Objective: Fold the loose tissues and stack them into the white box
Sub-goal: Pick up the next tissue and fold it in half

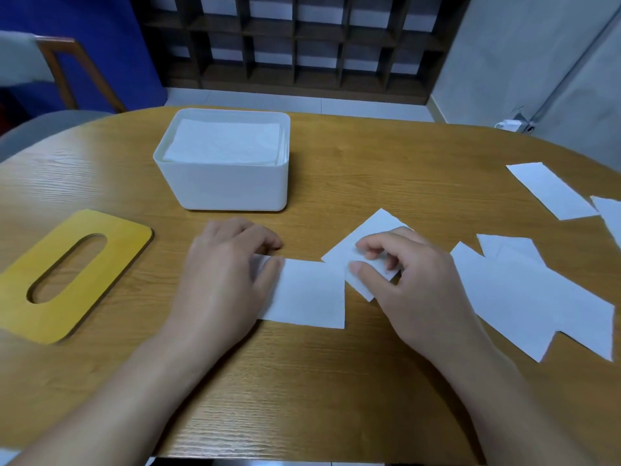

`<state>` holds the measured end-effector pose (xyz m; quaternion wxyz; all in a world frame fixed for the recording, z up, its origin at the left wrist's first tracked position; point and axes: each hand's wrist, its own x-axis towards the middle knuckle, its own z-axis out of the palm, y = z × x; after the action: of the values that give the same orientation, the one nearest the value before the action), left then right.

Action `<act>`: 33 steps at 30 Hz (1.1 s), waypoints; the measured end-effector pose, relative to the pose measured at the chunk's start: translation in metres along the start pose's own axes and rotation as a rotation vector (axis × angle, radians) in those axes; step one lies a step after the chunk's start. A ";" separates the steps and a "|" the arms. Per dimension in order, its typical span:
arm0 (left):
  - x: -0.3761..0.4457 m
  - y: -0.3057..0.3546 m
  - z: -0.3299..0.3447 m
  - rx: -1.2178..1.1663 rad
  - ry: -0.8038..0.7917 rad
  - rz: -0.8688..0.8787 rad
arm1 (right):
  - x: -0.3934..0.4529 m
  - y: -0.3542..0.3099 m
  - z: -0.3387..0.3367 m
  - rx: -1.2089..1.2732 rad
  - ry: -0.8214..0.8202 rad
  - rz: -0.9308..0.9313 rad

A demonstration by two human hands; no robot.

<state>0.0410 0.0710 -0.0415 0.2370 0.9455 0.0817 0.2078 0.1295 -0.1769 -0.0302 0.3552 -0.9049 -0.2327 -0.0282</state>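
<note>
A white tissue lies flat on the wooden table in front of me. My left hand presses its left end down with curled fingers. My right hand pinches the tissue's right end between thumb and fingers, and that end is lifted and turned back. The white box stands behind my left hand, open on top, with a stack of folded tissues inside. Several loose tissues lie to the right of my right hand.
A yellow lid with an oval slot lies flat at the left. More loose tissues sit near the table's right edge. A chair stands behind the table at the far left, and a dark lattice shelf behind.
</note>
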 end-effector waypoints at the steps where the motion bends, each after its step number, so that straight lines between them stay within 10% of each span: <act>1: -0.001 0.001 0.001 0.018 0.016 0.025 | 0.002 0.002 -0.002 -0.015 -0.013 0.003; 20: -0.001 0.037 0.001 -0.362 -0.109 0.029 | 0.000 -0.016 -0.002 0.119 0.293 -0.092; 33: 0.004 0.058 0.002 -0.947 -0.120 -0.126 | -0.010 -0.028 -0.011 0.207 0.078 -0.195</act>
<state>0.0483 0.0207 -0.0135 0.6578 0.7373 0.0214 0.1524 0.1093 -0.1702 -0.0068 0.4508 -0.8349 -0.3071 -0.0737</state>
